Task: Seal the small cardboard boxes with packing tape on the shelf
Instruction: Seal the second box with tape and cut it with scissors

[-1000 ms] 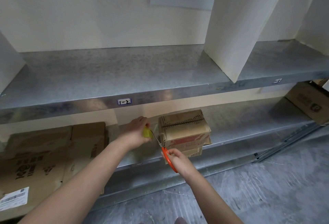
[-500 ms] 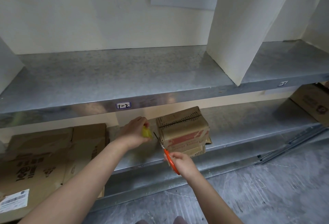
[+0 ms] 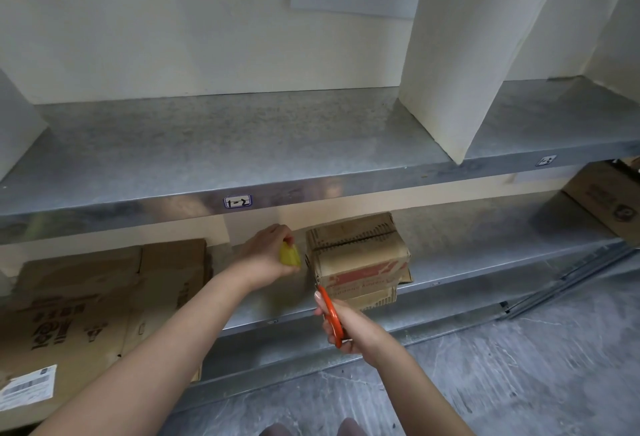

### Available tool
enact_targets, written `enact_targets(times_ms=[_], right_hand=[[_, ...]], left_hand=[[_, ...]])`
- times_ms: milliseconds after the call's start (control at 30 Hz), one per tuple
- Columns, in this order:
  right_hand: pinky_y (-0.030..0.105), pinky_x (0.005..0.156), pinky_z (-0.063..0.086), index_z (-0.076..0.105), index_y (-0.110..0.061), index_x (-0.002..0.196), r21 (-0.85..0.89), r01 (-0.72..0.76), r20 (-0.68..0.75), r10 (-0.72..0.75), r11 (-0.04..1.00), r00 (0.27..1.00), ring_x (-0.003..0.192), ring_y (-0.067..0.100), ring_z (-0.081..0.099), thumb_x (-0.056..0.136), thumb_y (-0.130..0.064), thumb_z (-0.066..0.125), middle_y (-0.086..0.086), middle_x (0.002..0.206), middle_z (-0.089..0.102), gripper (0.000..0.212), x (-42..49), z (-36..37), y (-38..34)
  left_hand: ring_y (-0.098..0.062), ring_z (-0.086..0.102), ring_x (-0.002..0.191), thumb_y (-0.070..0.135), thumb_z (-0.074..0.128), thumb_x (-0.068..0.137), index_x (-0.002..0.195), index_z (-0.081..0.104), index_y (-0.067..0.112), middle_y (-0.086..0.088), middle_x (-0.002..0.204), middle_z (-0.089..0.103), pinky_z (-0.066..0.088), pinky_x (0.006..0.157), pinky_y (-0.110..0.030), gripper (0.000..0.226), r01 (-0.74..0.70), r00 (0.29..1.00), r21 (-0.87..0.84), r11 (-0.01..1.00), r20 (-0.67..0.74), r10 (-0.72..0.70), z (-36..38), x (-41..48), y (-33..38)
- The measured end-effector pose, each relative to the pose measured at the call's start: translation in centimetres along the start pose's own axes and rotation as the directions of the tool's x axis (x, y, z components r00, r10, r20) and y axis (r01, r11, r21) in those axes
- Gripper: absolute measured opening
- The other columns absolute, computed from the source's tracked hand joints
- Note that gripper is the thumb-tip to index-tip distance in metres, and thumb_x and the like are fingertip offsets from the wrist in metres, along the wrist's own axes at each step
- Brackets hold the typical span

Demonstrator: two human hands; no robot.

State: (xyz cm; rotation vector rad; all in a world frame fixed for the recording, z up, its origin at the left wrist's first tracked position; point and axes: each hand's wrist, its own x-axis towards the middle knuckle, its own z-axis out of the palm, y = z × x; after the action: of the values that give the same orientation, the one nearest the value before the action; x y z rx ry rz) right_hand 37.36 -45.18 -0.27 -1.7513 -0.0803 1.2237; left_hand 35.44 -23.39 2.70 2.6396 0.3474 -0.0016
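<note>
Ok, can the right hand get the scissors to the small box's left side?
Probably yes: the right hand holds the orange scissors, tips near the left corner of the small box; the left hand, gripping the yellow tape roll, sits aside.

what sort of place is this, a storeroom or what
Most likely a stockroom or packing area: long galvanised metal shelves with a numbered bay label, flattened cardboard cartons stacked on the lower one, and a bare concrete floor.
</note>
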Motion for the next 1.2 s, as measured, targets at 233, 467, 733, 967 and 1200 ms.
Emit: enact_targets(times_ms=[233,467,733,967,1200], right_hand=[[0.017,0.044,0.022,0.058,-0.020,0.104,-0.009,0.003,-0.012,-0.003,1.000,1.000,0.052,0.006,0.042,0.091,-0.063,0.048,-0.006,0.063,0.047,0.046,-0.1,-0.8,-0.8],[0.016,0.041,0.018,0.058,-0.018,0.095,0.120,-0.045,0.145,0.028,0.992,0.989,0.053,0.007,0.044,0.088,-0.062,0.054,-0.004,0.063,0.050,0.045,-0.8,-1.6,-0.6],[0.014,0.038,0.018,0.057,-0.019,0.091,0.123,-0.009,0.139,-0.008,0.992,0.990,0.051,0.005,0.044,0.090,-0.057,0.055,-0.005,0.062,0.051,0.038,-0.6,-1.7,-0.5],[0.020,0.046,0.025,0.059,-0.014,0.087,0.019,0.084,0.037,-0.084,0.996,0.996,0.049,0.010,0.044,0.095,-0.046,0.056,-0.001,0.058,0.051,0.033,-0.6,-1.7,-0.4],[0.018,0.041,0.034,0.061,-0.016,0.074,-0.012,0.037,-0.069,-0.038,0.999,0.997,0.040,0.007,0.044,0.092,-0.042,0.062,-0.004,0.048,0.050,0.032,0.6,-1.6,-0.4]], left_hand=[[-0.013,0.048,0.090,0.040,0.082,0.070,0.097,0.047,0.029,0.011,0.104,0.049,0.034,0.068,-0.027,0.045,-0.011,1.000,0.002,1.000,-0.004,0.011,-0.2,-0.5,0.4],[-0.013,0.046,0.090,0.033,0.082,0.072,0.100,0.051,0.022,0.006,0.107,0.051,0.030,0.067,-0.024,0.044,0.032,0.999,-0.037,0.999,0.000,-0.032,0.5,-0.8,0.0],[-0.015,0.049,0.093,0.034,0.082,0.070,0.096,0.048,0.025,0.006,0.105,0.051,0.034,0.072,-0.026,0.044,0.034,0.999,-0.056,0.998,0.003,-0.034,0.7,-1.0,-0.2],[-0.013,0.045,0.088,0.031,0.083,0.069,0.095,0.048,0.023,0.006,0.101,0.048,0.027,0.066,-0.024,0.045,-0.001,1.000,-0.076,0.997,-0.012,0.000,1.0,-0.8,0.2],[-0.015,0.047,0.091,0.031,0.084,0.069,0.095,0.047,0.024,0.004,0.104,0.050,0.029,0.068,-0.025,0.045,-0.021,1.000,-0.071,0.997,-0.009,0.020,1.0,-1.4,-0.2]])
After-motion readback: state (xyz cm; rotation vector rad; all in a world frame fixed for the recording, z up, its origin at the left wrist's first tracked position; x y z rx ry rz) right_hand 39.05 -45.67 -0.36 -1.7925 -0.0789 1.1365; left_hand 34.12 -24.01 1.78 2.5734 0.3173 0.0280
